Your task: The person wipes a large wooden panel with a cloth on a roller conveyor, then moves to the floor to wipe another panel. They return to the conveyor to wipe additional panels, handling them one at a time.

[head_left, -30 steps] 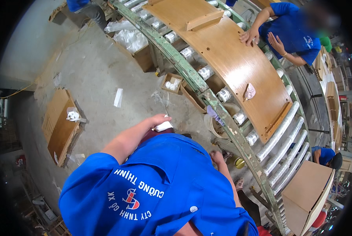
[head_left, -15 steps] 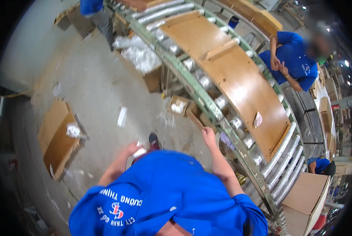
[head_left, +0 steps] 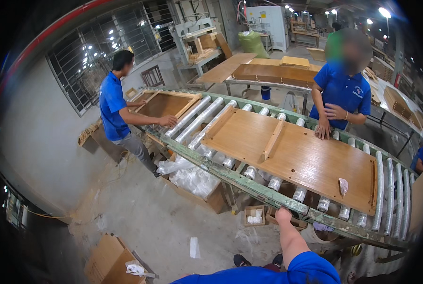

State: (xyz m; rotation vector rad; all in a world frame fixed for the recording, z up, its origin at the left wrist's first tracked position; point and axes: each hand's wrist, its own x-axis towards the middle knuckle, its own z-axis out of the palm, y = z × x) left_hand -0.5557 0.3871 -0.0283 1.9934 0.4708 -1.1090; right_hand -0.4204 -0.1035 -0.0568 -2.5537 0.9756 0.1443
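Note:
My right hand (head_left: 283, 215) is at the near green rail of the roller conveyor (head_left: 249, 181), its fingers curled closed. What it holds, if anything, is hidden. My left hand is out of view. Across the rollers lies a brown wooden panel (head_left: 311, 151) with a raised crosspiece (head_left: 274, 138) and several small holes. A crumpled pinkish scrap (head_left: 344, 186) rests near the panel's right end. On the far side a co-worker in a blue shirt (head_left: 341, 92) has one hand (head_left: 323, 128) down at the panel's far edge.
At the left, another co-worker (head_left: 114, 104) handles a framed panel (head_left: 164, 105) on the conveyor. Below the rail stand a carton of clear plastic wrap (head_left: 192, 182) and a small box (head_left: 254, 216) of white pieces. Flattened cardboard (head_left: 110, 260) lies on the floor.
The view has lifted and swung toward the conveyor, showing the co-worker at the left. My left hand, with something white in it, has left the view. The far co-worker now reaches to the panel.

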